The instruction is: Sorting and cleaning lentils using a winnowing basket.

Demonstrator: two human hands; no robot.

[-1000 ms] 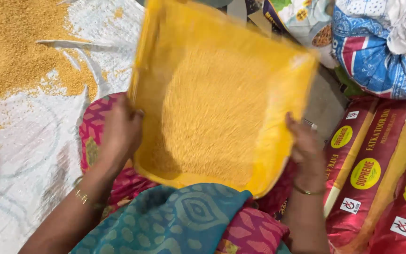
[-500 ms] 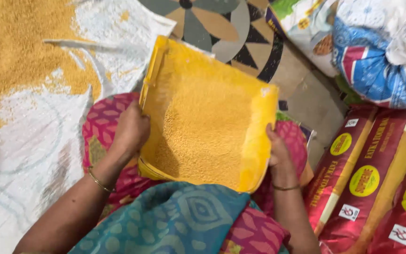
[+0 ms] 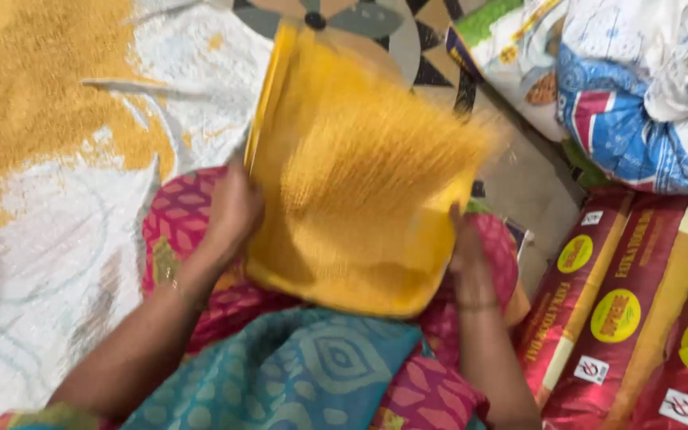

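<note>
A yellow winnowing tray full of small yellow grain is held over my lap. My left hand grips its left edge and my right hand grips its right edge. The grain is blurred in streaks across the tray, lifted off its surface toward the far right edge. The tray itself is blurred by motion. My lap is covered by pink patterned cloth and teal cloth.
A heap of the same yellow grain lies on a white woven sheet at the left. Red and yellow printed sacks lie at the right, blue and white bags behind them. A patterned floor shows beyond the tray.
The tray dropped closer to my lap, then jerked upward; the grain, settled before, now flies in blurred streaks toward the far edge. Both hands keep their grip.
</note>
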